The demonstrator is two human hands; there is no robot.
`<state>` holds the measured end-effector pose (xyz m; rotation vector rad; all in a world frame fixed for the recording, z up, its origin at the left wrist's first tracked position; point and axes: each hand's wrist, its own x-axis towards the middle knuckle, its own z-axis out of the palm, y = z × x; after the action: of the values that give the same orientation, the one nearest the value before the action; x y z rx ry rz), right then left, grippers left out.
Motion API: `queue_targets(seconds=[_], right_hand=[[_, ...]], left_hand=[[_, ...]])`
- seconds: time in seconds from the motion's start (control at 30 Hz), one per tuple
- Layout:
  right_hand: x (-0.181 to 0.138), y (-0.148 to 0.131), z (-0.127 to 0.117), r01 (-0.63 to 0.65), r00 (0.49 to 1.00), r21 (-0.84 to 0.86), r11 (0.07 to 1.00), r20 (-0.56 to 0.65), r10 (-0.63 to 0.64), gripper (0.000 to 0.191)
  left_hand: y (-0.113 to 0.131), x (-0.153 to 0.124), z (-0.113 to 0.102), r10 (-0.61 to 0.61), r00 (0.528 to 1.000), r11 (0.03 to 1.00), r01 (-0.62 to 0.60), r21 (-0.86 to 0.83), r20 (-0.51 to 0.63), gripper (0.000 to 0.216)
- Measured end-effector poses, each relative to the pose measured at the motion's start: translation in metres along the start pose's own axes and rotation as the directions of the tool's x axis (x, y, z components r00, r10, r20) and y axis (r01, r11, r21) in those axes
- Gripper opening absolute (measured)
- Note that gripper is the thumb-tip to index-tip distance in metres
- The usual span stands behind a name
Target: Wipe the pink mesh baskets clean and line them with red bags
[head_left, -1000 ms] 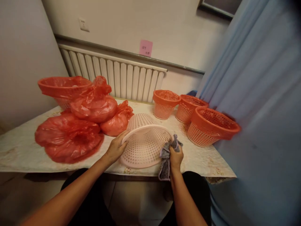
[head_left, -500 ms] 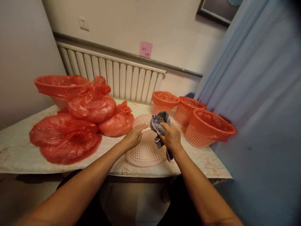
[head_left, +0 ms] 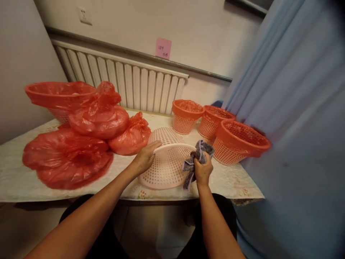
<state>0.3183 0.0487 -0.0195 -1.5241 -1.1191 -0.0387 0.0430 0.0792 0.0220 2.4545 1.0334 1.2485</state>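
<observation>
A pale pink perforated basket (head_left: 164, 163) lies on its side near the table's front edge, its opening facing me. My left hand (head_left: 145, 157) grips the upper left of its rim, fingers curled over the edge. My right hand (head_left: 202, 171) is closed in a fist around a grey cloth (head_left: 198, 155), which is pressed against the right side of the basket's rim. Part of the cloth hangs below the fist.
The table (head_left: 16, 176) has a floral cover. Red plastic bags (head_left: 67, 158) are heaped at the left beside a large lined basket (head_left: 56, 95). Three orange-lined baskets (head_left: 237, 142) stand at the right. A radiator (head_left: 121, 84) runs behind; a blue curtain (head_left: 296, 126) hangs close on the right.
My right hand with the cloth went from the basket's right rim up to its top rim, then came back down to the right side. The left hand has shifted slightly higher on the rim.
</observation>
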Motion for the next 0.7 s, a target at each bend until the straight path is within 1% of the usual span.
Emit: queue_targets(seconds=[0.03,0.1,0.17,0.23,0.3,0.33,0.4,0.47,0.5,0.53,0.57,0.6,0.63,0.67,0.7], right_hand=[[-0.008,0.01,0.002,-0.111,0.993,0.041,0.993,-0.027,0.112,0.043],[-0.029,0.027,0.008,-0.3,0.95,0.115,0.947,-0.05,0.307,0.047],[-0.051,0.041,0.014,-0.409,0.908,0.156,0.899,-0.026,0.418,0.049],[-0.069,0.048,0.019,-0.448,0.892,0.171,0.878,0.027,0.45,0.048],[-0.077,0.049,0.021,-0.462,0.887,0.187,0.867,0.079,0.456,0.045],[-0.075,0.047,0.02,-0.461,0.887,0.192,0.867,0.096,0.451,0.044],[-0.061,0.036,0.016,-0.442,0.897,0.191,0.876,0.099,0.431,0.043],[-0.035,0.017,0.008,-0.363,0.932,0.164,0.917,0.076,0.355,0.042],[-0.02,0.004,0.004,-0.228,0.973,0.104,0.968,0.067,0.222,0.041],[-0.006,-0.01,-0.001,-0.078,0.994,0.063,0.995,0.087,0.072,0.039],[0.007,-0.025,-0.004,0.065,0.99,0.026,0.998,0.123,-0.068,0.037],[0.017,-0.041,-0.007,0.195,0.968,-0.016,0.981,0.162,-0.19,0.036],[0.026,-0.056,-0.009,0.312,0.931,-0.06,0.948,0.218,-0.293,0.035],[0.032,-0.07,-0.01,0.41,0.885,-0.097,0.907,0.281,-0.37,0.035],[0.036,-0.082,-0.01,0.483,0.844,-0.13,0.866,0.333,-0.421,0.035]], left_hand=[[0.0,-0.001,-0.001,-0.001,1.0,1.0,0.001,-0.009,-0.005,0.051],[-0.001,-0.004,-0.003,-0.01,1.0,1.0,0.01,-0.021,-0.017,0.052],[-0.004,-0.008,-0.005,-0.027,0.999,0.999,0.026,-0.025,-0.035,0.052],[-0.008,-0.016,-0.007,-0.053,0.996,0.998,0.051,-0.022,-0.069,0.052],[-0.014,-0.029,-0.008,-0.098,0.985,0.995,0.096,-0.02,-0.142,0.05],[-0.017,-0.036,-0.009,-0.133,0.973,0.991,0.131,-0.024,-0.189,0.048],[-0.021,-0.05,-0.009,-0.219,0.942,0.976,0.215,-0.042,-0.254,0.045],[-0.022,-0.058,-0.009,-0.296,0.92,0.955,0.29,-0.063,-0.257,0.044],[-0.02,-0.059,-0.009,-0.319,0.915,0.947,0.313,-0.068,-0.246,0.045],[-0.018,-0.056,-0.009,-0.326,0.915,0.945,0.32,-0.066,-0.236,0.045],[-0.016,-0.052,-0.008,-0.315,0.92,0.949,0.311,-0.057,-0.232,0.044],[-0.013,-0.045,-0.007,-0.289,0.929,0.957,0.287,-0.041,-0.232,0.043],[-0.011,-0.038,-0.006,-0.252,0.94,0.967,0.254,-0.021,-0.228,0.041],[-0.01,-0.03,-0.005,-0.209,0.953,0.977,0.214,0.0,-0.219,0.04],[-0.009,-0.023,-0.005,-0.17,0.964,0.984,0.177,0.017,-0.205,0.04]])
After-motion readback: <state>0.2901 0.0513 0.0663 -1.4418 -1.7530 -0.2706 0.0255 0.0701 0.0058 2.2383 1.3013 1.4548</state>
